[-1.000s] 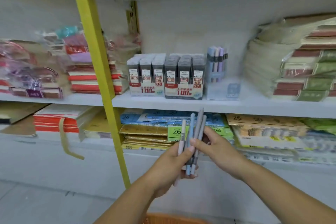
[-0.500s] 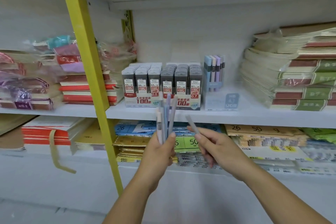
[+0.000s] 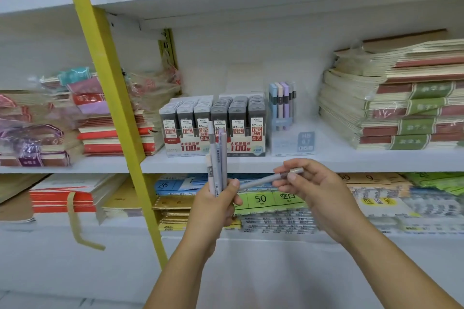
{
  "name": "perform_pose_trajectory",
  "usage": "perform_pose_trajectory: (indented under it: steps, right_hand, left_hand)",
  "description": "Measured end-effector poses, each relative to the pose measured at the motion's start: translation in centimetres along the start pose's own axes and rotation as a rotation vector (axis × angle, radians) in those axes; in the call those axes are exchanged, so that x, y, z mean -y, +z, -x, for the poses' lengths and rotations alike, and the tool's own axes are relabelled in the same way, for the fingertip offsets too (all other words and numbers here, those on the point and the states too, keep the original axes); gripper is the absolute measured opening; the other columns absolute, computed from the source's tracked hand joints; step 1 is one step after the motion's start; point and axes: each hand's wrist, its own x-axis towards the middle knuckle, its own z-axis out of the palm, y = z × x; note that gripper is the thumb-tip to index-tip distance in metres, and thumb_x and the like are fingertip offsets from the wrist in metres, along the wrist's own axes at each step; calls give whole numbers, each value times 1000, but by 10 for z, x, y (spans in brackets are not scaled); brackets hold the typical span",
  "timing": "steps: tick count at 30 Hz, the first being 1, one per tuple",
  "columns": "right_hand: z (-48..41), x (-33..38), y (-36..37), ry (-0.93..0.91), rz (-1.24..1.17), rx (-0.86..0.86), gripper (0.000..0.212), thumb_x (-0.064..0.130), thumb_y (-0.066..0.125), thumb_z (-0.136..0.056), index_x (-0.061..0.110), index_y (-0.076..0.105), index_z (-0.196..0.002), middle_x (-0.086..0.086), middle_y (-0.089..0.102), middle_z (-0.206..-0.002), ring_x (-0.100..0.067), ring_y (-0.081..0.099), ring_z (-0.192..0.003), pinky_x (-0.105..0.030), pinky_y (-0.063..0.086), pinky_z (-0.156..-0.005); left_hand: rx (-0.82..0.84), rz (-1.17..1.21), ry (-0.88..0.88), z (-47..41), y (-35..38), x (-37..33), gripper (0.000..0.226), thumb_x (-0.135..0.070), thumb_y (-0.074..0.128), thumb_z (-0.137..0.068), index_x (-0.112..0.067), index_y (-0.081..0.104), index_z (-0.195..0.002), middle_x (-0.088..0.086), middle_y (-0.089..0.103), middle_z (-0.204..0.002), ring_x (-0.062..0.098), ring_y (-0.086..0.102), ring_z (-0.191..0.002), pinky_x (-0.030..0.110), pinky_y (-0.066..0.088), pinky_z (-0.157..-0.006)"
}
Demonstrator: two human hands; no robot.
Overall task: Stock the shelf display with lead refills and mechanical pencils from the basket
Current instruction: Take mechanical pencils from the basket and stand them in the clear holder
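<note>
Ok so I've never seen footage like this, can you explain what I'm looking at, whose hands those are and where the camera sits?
There is no machine here: a person wears a camera on the head, looking forward and down, so both bare arms enter from the bottom. The left hand grips a bunch of mechanical pencils upright. The right hand pinches a single pencil, lying almost sideways. Behind them, on the white shelf, stand boxes of lead refills, a clear display stand with pastel pencils beside them, and stacked notebooks to the right.
</note>
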Motion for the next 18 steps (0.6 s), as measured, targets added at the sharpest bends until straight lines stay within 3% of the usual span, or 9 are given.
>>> perform_pose_trajectory:
  steps: [5,10,14,18]
  right_hand:
    - [-16,38,-4,-218,161,-181,17,6,55,-94,19,51,-104,0,76,-95,-15,71,-89,-21,56,-68]
    - [-66,118,-27,-579,488,-237,24,11,59,-94,32,49,-100,-3,71,-94,-14,70,-90,-28,59,-71]
    - [-117,132,-39,-456,867,-207,20,15,63,-92,28,50,-99,-2,69,-96,-19,68,-90,-47,55,-83]
    - [-141,118,-40,-340,992,-75,15,15,62,-92,22,53,-101,-3,70,-98,-15,67,-90,-45,54,-85]
  left_hand:
    - [126,-19,-1,-11,29,-25,17,-30,60,-99,-13,62,-102,-3,61,-59,7,39,-43,19,32,-39]
    - [141,-2,84,-43,51,-64,10,-29,61,-99,-20,62,-103,-5,59,-59,7,42,-44,19,33,-40]
    - [155,-8,86,-60,58,-72,11,-29,62,-99,-19,61,-97,-5,54,-59,8,41,-45,21,33,-42]
    - [153,-11,64,-73,62,-70,12,-29,62,-99,-18,61,-95,-5,54,-58,9,40,-45,21,33,-43]
